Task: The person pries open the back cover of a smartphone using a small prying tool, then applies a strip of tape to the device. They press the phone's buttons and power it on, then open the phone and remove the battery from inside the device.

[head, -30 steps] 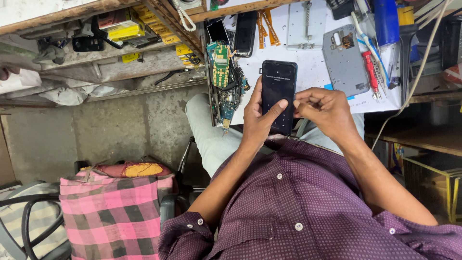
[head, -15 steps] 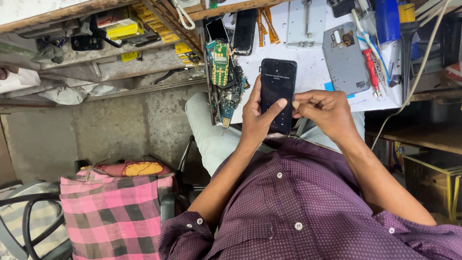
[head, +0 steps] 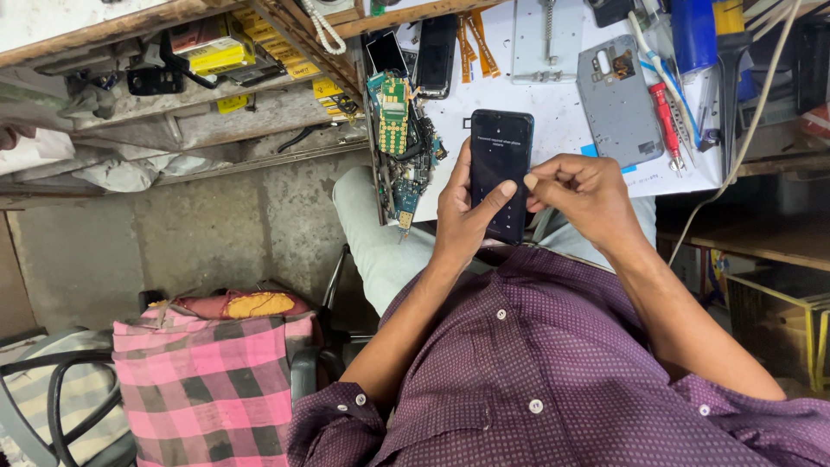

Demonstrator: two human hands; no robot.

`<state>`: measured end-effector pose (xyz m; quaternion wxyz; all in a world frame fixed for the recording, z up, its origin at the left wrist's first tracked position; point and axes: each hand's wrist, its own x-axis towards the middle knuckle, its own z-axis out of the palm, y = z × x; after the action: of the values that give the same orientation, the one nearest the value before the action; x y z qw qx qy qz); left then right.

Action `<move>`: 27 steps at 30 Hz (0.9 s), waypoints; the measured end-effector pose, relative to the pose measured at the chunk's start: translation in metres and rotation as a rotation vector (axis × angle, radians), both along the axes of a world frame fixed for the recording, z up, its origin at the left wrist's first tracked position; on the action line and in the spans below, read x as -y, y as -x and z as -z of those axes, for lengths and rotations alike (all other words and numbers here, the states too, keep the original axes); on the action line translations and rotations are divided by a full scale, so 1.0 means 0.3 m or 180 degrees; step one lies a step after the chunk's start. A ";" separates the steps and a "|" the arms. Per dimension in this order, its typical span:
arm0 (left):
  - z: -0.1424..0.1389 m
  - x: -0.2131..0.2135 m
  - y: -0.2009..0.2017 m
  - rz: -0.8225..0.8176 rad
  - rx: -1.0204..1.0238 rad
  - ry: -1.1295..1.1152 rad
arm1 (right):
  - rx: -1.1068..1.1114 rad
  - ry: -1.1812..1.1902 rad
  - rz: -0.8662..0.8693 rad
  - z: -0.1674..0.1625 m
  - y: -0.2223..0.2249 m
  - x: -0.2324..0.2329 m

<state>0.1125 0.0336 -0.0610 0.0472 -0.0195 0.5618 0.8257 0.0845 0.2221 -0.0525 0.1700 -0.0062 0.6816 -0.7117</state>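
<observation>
A pink checked cloth [head: 207, 380] lies draped over a seat at the lower left, with bare concrete floor [head: 173, 242] open between it and the cluttered shelf [head: 173, 112] above. Further right, a stack of green circuit boards [head: 399, 143] hangs at the near left edge of the white table [head: 553, 112], just beside the left hand [head: 462, 216]. That hand is wrapped around a black smartphone [head: 500, 173], thumb laid across the dim screen, holding it upright over the table's front edge above the person's lap. The right hand [head: 584, 190] is loosely curled, holding nothing, its fingertips pinched together just beside the phone's right edge. Beyond it lie a grey phone back cover [head: 612, 95] and a red screwdriver [head: 664, 121], well apart from both hands. Compared with half a second ago, the right hand has drawn slightly off the screen; the phone sits unchanged.
</observation>
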 end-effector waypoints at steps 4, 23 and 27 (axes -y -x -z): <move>0.003 -0.003 0.004 -0.0035 -0.0047 0.0049 | -0.0052 -0.0065 -0.0005 0.004 -0.017 -0.004; 0.044 -0.105 0.116 0.0253 -0.0326 0.0004 | -0.1147 -0.1084 0.0762 -0.103 -0.041 0.032; 0.054 -0.090 0.115 0.0473 0.0326 -0.1342 | -0.2027 -0.1565 0.0493 -0.132 -0.065 0.093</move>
<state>0.0781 0.0607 -0.0773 0.1393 -0.0096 0.3736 0.9170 0.1040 0.1943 -0.0129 -0.1072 -0.1341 0.8483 -0.5008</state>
